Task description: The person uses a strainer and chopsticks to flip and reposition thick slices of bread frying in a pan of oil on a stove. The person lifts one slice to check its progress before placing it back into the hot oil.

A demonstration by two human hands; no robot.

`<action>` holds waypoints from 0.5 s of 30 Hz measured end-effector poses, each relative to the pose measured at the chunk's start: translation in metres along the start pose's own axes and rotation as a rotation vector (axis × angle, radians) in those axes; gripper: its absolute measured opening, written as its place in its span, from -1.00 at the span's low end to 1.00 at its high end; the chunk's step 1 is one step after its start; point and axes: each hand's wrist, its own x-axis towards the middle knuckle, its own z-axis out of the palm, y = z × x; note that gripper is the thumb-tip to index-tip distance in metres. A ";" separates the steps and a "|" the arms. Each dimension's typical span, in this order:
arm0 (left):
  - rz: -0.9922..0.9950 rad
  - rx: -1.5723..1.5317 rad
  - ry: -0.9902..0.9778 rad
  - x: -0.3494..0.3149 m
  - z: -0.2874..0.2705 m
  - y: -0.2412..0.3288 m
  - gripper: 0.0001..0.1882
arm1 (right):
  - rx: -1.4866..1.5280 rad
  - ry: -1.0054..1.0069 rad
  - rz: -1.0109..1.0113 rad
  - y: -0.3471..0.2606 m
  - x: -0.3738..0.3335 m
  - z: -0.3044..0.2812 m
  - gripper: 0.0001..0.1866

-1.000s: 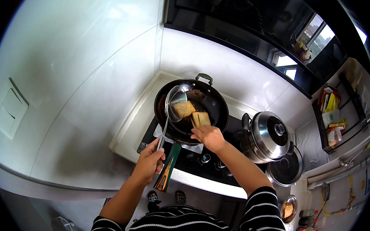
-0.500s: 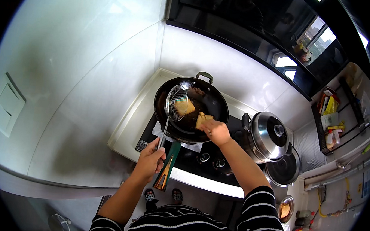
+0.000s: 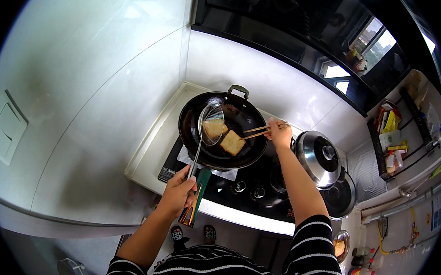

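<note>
My left hand is closed around the handle of a wire-mesh skimmer, beside the wok's green handle. The skimmer's bowl hangs in the left half of a dark wok. A browned bread slice is at the mesh; whether it lies in or under it I cannot tell. Nearer and to the right, a second bread slice lies flat on the wok's bottom. My right hand, over the wok's right rim, grips wooden chopsticks; one tip is at this slice's far right corner.
A lidded steel pot stands right of the wok on the black stove, with a dark pan beyond it. Farther right are a plate of food and several bottles. A dark range hood overhangs the back.
My right hand has moved right and away from the near bread slice, so the chopsticks now show clearly. That slice has shifted left and lies flat. The skimmer stays nearly in place.
</note>
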 end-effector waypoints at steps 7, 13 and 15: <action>-0.024 -0.004 0.052 -0.007 -0.006 0.003 -0.47 | 0.205 0.103 0.525 0.000 0.022 0.015 -0.72; 0.021 0.016 0.104 -0.010 -0.015 0.006 -0.39 | 0.000 -0.027 0.438 -0.025 0.004 0.016 -0.71; 0.027 0.003 0.109 -0.010 -0.015 0.008 -0.39 | 0.012 -0.028 0.425 -0.031 -0.001 0.015 -0.71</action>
